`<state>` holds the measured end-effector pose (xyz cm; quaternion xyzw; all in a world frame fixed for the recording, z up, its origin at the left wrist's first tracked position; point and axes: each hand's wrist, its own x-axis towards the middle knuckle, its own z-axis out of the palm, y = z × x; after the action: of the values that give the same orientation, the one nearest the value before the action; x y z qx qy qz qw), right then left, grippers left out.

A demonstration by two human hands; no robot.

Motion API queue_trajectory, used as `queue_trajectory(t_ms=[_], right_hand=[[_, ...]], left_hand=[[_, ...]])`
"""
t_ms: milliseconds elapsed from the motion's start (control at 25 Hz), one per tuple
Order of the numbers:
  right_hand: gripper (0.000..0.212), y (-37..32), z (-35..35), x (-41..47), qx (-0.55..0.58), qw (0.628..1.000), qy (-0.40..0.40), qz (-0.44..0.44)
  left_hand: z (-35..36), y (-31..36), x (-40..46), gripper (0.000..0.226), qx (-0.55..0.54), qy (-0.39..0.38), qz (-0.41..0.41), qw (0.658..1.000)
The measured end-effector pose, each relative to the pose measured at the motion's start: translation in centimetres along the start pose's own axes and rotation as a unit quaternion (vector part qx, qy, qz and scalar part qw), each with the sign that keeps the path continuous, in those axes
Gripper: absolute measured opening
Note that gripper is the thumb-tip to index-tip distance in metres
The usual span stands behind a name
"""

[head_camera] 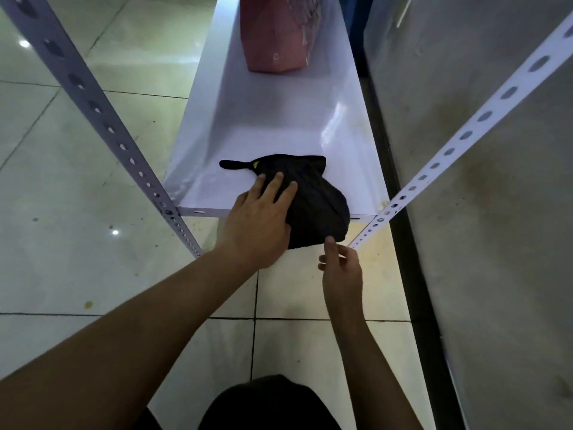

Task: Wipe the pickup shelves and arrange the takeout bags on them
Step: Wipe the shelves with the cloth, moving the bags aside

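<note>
A black cloth (313, 200), bunched up with a strap and a small yellow tag, lies at the near end of the white shelf (279, 119) and hangs a little over its front edge. My left hand (257, 221) lies flat on the cloth's left side, fingers spread. My right hand (341, 268) hovers just below the cloth's near edge, thumb and fingers pinched loosely and holding nothing. A pink takeout bag (279, 32) stands upright at the far end of the same shelf.
Perforated metal uprights (102, 119) frame the shelf, and a slanted one (465, 131) crosses on the right. A grey wall (480, 181) runs close along the right side. Pale tiled floor (77, 259) lies to the left and below.
</note>
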<state>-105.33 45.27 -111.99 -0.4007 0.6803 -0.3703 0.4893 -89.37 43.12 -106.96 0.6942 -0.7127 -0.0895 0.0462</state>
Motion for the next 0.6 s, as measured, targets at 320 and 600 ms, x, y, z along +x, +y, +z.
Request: queue_trajectory(t_ms=[320, 600], right_hand=[[0.009, -3.9, 0.2, -1.2, 0.161, 0.987, 0.03, -0.003], [0.014, -9.6, -5.2, -9.1, 0.133, 0.989, -0.048, -0.054]], left_hand=[[-0.2, 1.2, -2.1, 0.071, -0.133, 0.002, -0.036, 0.99], [-5.7, 3.7, -10.2, 0.05, -0.369, -0.072, -0.068, 0.924]])
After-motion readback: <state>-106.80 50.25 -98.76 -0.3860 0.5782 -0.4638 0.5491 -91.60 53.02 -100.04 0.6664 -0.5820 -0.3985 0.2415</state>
